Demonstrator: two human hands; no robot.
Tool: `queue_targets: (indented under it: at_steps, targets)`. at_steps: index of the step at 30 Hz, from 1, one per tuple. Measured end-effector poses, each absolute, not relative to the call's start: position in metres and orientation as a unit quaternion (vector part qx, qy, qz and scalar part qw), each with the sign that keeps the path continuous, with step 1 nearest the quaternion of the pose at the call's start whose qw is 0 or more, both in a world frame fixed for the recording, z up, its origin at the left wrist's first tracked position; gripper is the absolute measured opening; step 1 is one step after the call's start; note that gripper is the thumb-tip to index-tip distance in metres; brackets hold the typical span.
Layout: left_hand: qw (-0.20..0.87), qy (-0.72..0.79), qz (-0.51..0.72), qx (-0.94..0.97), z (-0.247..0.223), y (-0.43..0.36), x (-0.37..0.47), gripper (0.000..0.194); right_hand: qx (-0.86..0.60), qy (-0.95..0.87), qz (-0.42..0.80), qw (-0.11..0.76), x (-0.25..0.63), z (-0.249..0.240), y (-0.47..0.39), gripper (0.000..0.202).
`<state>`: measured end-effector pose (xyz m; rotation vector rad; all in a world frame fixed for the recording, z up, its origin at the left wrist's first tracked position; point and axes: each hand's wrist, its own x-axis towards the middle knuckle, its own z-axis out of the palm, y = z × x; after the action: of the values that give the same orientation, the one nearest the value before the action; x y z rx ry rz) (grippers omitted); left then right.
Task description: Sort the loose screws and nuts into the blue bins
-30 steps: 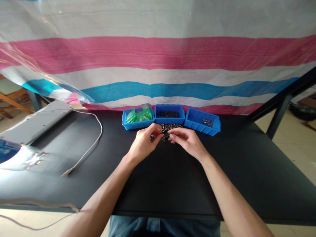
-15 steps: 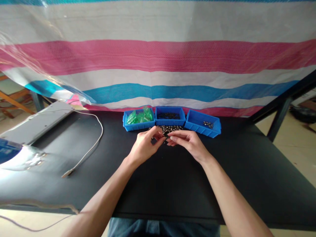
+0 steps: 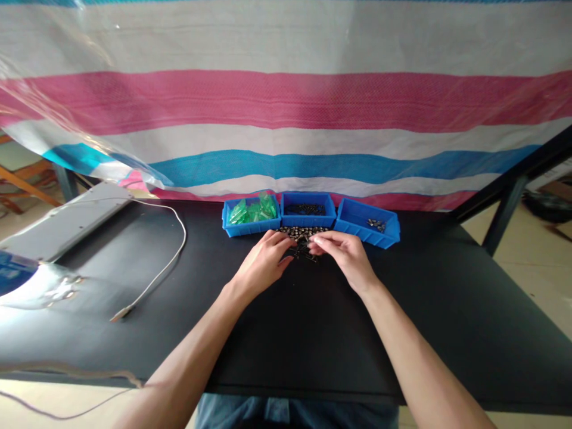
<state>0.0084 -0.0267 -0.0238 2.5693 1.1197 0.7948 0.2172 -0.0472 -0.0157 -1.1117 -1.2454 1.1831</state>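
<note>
A pile of small dark and shiny metal parts (image 3: 305, 236) lies on the black table (image 3: 304, 333), in front of three blue bins. My left hand (image 3: 267, 259) is at the pile's left edge, thumb and fingers apart, with nothing visible between them. On the right side of the pile, my right hand (image 3: 344, 253) has thumb and forefinger pinched; whatever is between them is too small to name. The left bin (image 3: 252, 228) holds green plastic pieces (image 3: 254, 210), the middle bin (image 3: 308, 220) small dark parts, the right bin (image 3: 366, 232) a few shiny metal parts (image 3: 376, 224).
A white cable (image 3: 167, 262) curves over the table's left side. Beyond it are a grey metal box (image 3: 74, 217) and a clear plastic bag (image 3: 53, 286) at the left edge. A striped sheet (image 3: 277, 101) hangs behind the bins, and a black frame bar (image 3: 504, 208) stands at the right.
My hands have moved apart from where their fingertips nearly met. The left thumb and fingers have opened, and more of the pile shows between the hands.
</note>
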Motion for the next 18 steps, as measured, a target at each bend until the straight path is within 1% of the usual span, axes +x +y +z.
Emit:
queue_targets:
  at_steps: [3, 6, 18]
  targets:
    - [0.067, 0.399, 0.241, 0.882, -0.033, -0.021, 0.008, 0.024, -0.418, -0.477, 0.501, 0.589, 0.214, -0.019, -0.046, 0.038]
    - [0.055, 0.409, 0.240, 0.879, -0.038, -0.018, 0.009, 0.021, -0.409, -0.471, 0.506, 0.596, 0.213, -0.020, -0.045, 0.048]
    - [0.010, 0.419, 0.200, 0.886, -0.037, -0.014, 0.012, 0.020, -0.421, -0.486, 0.514, 0.567, 0.219, -0.015, -0.046, 0.038]
